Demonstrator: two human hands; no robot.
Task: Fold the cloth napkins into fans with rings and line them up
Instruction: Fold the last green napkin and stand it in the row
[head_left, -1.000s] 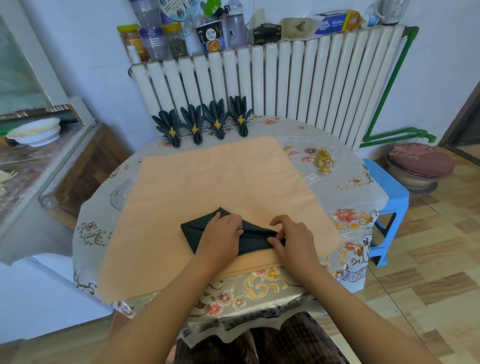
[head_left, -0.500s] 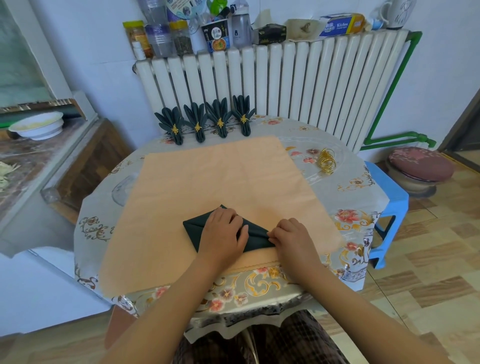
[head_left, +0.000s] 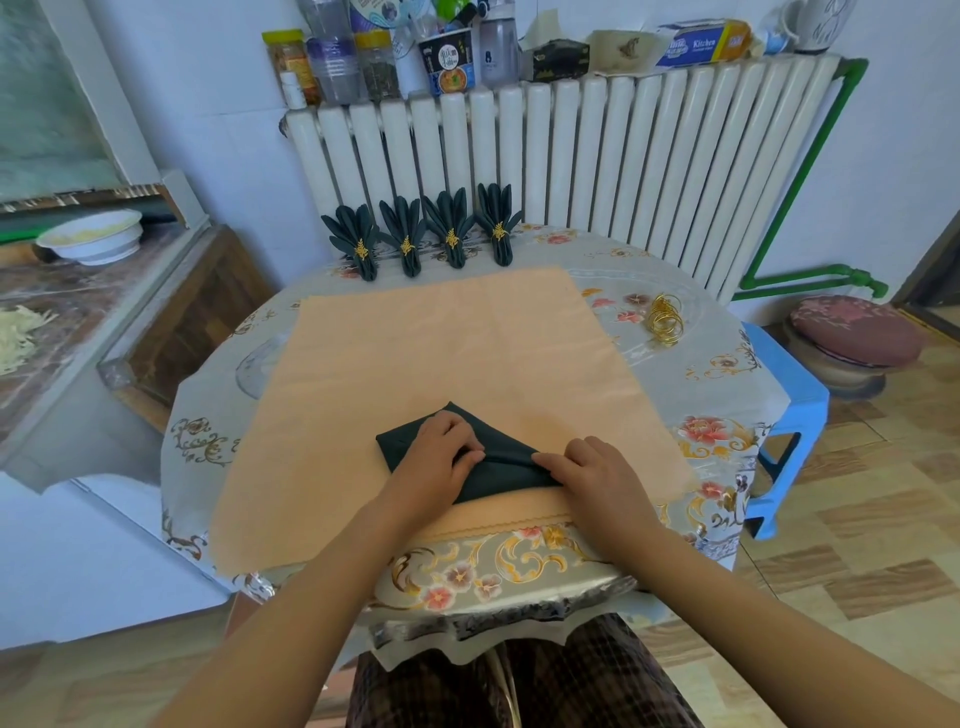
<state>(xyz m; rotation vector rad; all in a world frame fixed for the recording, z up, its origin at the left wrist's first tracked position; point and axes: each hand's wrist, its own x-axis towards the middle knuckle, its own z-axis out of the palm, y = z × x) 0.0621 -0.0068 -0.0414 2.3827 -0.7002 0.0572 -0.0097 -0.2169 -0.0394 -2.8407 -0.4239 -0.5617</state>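
A dark green napkin (head_left: 498, 457) lies partly folded on the peach cloth (head_left: 441, 353) near the table's front edge. My left hand (head_left: 441, 457) presses down on its middle, fingertips pinching a raised pleat. My right hand (head_left: 597, 473) pinches the same pleat at the napkin's right end. Several finished green fan napkins (head_left: 423, 228) with gold rings stand in a row at the back of the table. A small pile of loose gold rings (head_left: 665, 318) lies at the right.
The round table (head_left: 727, 395) has a floral plastic cover. A white radiator (head_left: 571, 156) with jars and boxes on top stands behind. A blue stool (head_left: 789, 410) and a cushioned stool (head_left: 852, 332) are at the right, a counter with a white bowl (head_left: 93, 241) at the left.
My hands have shifted slightly along the napkin, gathering a further pleat. The napkin's visible right part has narrowed under my right hand.
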